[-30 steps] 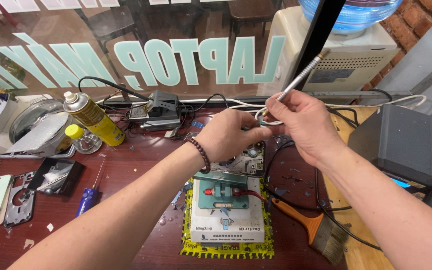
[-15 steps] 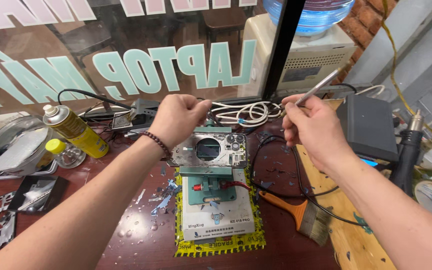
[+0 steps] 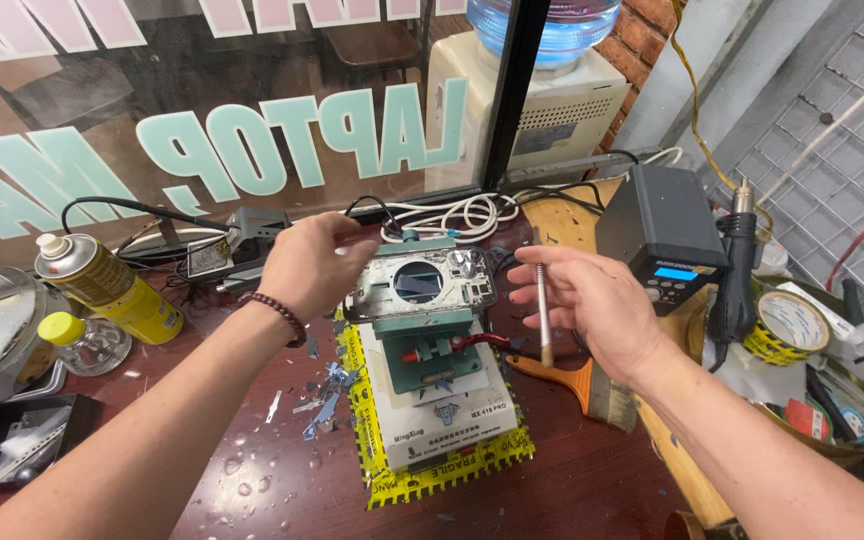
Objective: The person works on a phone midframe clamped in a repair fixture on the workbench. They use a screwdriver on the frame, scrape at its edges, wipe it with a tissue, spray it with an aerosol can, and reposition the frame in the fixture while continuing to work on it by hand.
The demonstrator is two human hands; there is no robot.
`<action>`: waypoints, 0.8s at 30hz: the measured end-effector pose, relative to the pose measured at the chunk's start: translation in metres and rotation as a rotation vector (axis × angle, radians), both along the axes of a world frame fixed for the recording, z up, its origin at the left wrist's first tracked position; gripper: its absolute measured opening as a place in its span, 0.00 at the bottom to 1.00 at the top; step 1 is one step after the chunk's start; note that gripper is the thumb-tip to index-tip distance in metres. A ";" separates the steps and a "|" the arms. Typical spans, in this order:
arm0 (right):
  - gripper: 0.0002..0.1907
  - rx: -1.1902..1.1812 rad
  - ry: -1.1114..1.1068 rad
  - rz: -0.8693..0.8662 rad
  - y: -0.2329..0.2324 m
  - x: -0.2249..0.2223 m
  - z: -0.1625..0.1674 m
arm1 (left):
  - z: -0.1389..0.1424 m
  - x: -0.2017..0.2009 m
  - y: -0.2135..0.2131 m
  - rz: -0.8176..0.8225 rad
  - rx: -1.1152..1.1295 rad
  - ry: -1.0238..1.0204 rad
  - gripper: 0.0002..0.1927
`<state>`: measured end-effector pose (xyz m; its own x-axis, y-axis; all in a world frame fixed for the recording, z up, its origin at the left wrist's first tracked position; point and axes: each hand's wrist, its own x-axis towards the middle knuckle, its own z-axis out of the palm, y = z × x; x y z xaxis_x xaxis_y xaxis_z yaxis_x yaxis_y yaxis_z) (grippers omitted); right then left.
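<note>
Gripping the silver stripped phone back frame (image 3: 422,283) by its left edge, left hand (image 3: 312,265) steadies it in the green-and-white clamp fixture (image 3: 437,385) mid-bench; right hand (image 3: 587,300) pinches a slim metal tool (image 3: 542,310) upright, just beside the frame, clear of it.

Phone frame (image 3: 422,285) flat in clamp; metal tool (image 3: 543,312) upright.
</note>
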<state>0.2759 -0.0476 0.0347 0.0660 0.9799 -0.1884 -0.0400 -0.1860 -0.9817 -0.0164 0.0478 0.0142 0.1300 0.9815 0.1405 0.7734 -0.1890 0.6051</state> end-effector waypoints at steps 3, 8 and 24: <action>0.22 -0.029 -0.142 -0.118 -0.013 -0.013 0.002 | 0.016 0.024 -0.016 -0.205 0.071 0.120 0.34; 0.37 -0.114 -0.239 -0.154 -0.027 -0.032 0.008 | 0.027 0.068 -0.029 -0.409 0.002 0.341 0.51; 0.26 -0.418 -0.141 -0.141 -0.026 -0.063 0.001 | 0.011 0.097 -0.020 -0.327 -0.084 0.347 0.57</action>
<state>0.2132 -0.0733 0.0359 0.2468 0.8012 -0.5451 0.0346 -0.5694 -0.8213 0.0804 0.0280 0.0255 0.4590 0.8873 -0.0443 0.8405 -0.4176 0.3452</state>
